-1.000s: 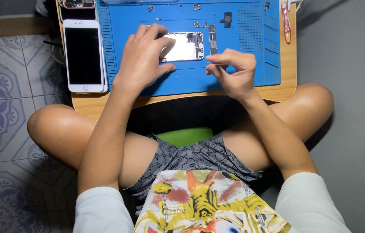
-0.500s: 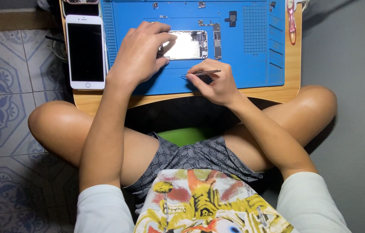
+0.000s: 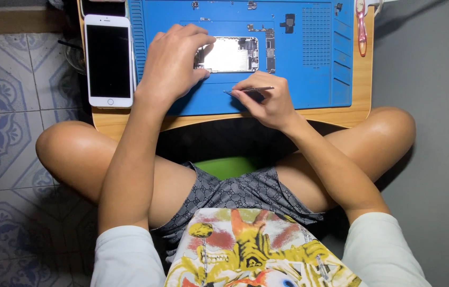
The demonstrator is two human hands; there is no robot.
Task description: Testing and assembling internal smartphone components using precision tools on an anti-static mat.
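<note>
An opened phone body with bare metal inside lies on a blue work mat. My left hand grips its left end, fingers curled over the edge. My right hand rests on the mat just below the phone's right half. It pinches thin metal tweezers that lie nearly level, tips pointing left and clear of the phone.
A white phone with a dark screen lies face up left of the mat on the small wooden table. Small loose parts sit on the mat's far side, and a pink-handled tool at the right edge. My crossed legs are under the table.
My right hand has dropped away from the phone's right end toward the mat's near edge and now holds the tweezers level. My left hand stays on the phone.
</note>
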